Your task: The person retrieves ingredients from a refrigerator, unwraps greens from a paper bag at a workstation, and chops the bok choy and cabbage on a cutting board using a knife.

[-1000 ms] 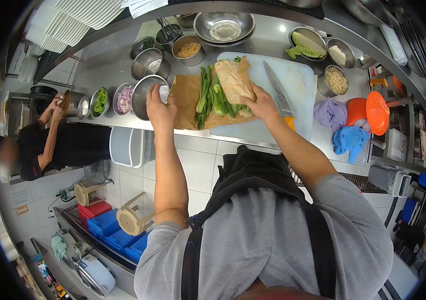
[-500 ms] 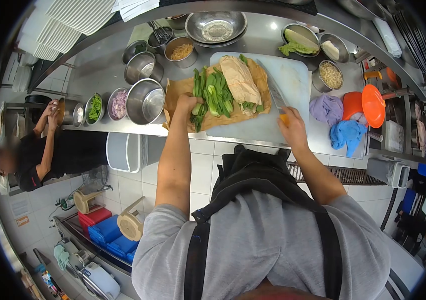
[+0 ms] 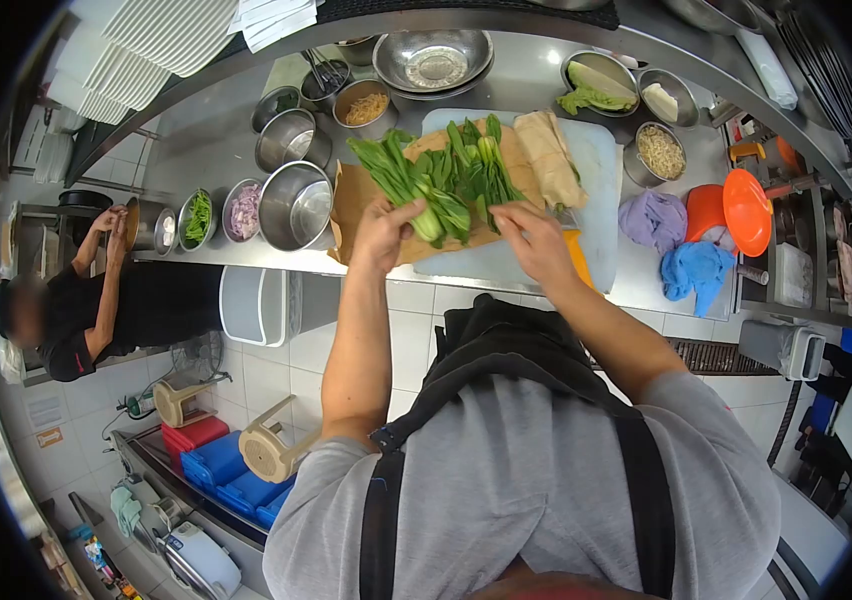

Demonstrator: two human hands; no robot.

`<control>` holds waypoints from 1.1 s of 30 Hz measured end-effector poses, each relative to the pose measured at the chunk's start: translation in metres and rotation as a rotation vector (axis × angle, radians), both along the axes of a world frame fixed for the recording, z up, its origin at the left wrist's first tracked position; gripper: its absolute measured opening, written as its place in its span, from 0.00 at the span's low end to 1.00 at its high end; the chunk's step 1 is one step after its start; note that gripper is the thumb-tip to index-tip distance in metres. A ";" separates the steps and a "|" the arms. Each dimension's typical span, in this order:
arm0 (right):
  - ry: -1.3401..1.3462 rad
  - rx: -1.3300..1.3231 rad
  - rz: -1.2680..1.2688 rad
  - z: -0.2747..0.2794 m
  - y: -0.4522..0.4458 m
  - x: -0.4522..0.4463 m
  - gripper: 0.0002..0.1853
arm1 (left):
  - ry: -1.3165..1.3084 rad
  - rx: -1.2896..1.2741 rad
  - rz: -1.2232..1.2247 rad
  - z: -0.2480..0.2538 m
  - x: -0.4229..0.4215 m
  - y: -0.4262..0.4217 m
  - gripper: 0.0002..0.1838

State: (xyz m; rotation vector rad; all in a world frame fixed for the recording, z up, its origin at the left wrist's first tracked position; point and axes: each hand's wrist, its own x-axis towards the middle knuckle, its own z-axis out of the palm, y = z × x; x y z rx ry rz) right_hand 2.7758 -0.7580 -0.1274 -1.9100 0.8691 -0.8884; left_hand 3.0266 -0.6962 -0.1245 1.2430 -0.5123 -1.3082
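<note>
My left hand [image 3: 383, 232] grips a bunch of leafy greens [image 3: 428, 212] by its stem end, over brown paper [image 3: 350, 200]. My right hand [image 3: 534, 240] has its fingers pinched at the base of more greens [image 3: 481, 160] on the paper. To the right of these, a brown paper wrap [image 3: 548, 160] lies on the white cutting board [image 3: 601, 180]. The knife's yellow handle [image 3: 578, 258] shows beside my right hand; its blade is mostly hidden under the wrap.
Metal bowls [image 3: 295, 205] stand left, one with chopped onion [image 3: 244, 211]. Right are a bowl of sprouts [image 3: 660, 152], a blue cloth [image 3: 696, 270] and an orange lid [image 3: 747, 213]. A co-worker [image 3: 111, 310] holds a pan at the far left.
The paper wrap has moved right, over the knife blade. My left hand has lifted a bunch of greens, and my right hand has left the knife handle for the other greens.
</note>
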 end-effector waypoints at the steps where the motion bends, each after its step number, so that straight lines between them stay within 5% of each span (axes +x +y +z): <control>1: 0.001 -0.003 -0.003 0.002 -0.005 0.013 0.16 | 0.051 -0.032 -0.087 -0.001 -0.009 0.001 0.13; 3: -0.124 0.316 -0.049 0.005 -0.013 0.029 0.19 | 0.087 -0.039 -0.077 0.000 -0.028 0.003 0.11; 5: -0.065 0.365 -0.003 0.005 -0.015 0.029 0.21 | 0.075 -0.087 -0.217 -0.001 -0.035 0.005 0.12; 9: 0.109 0.523 0.132 -0.015 -0.027 0.015 0.23 | -0.014 0.051 -0.123 0.009 -0.048 0.001 0.10; 13: -0.315 0.690 -0.032 -0.026 -0.017 0.002 0.17 | -0.107 0.120 -0.003 0.009 -0.047 -0.003 0.10; 14: -0.320 0.713 -0.051 -0.022 -0.016 -0.004 0.12 | -0.032 0.071 0.029 0.006 -0.046 -0.002 0.09; 19: -0.388 0.915 -0.132 -0.036 -0.010 -0.017 0.17 | -0.046 -0.211 0.121 0.010 -0.064 -0.001 0.09; 22: -0.549 1.129 -0.220 -0.015 0.008 -0.013 0.23 | -0.335 -0.392 -0.063 0.018 -0.088 -0.002 0.15; 24: -0.628 1.196 -0.235 0.002 0.015 -0.017 0.27 | -1.130 -0.705 -0.311 0.021 -0.098 0.000 0.26; 26: -0.442 1.149 -0.021 0.012 0.016 -0.030 0.27 | -1.251 -0.670 -0.514 0.020 -0.099 0.008 0.30; 28: -0.505 1.121 -0.072 -0.004 0.019 -0.033 0.28 | -1.287 -0.664 -0.578 0.028 -0.100 0.018 0.32; 30: -0.543 1.148 -0.143 -0.013 0.015 -0.043 0.30 | -1.005 -0.596 -0.616 0.038 -0.089 0.029 0.33; 32: -0.532 1.076 -0.136 -0.019 0.009 -0.054 0.30 | -0.988 -0.443 -0.230 -0.011 -0.057 0.024 0.30; 33: -0.513 1.009 -0.126 -0.021 0.009 -0.058 0.30 | -1.039 -0.053 -0.124 -0.025 -0.038 0.014 0.26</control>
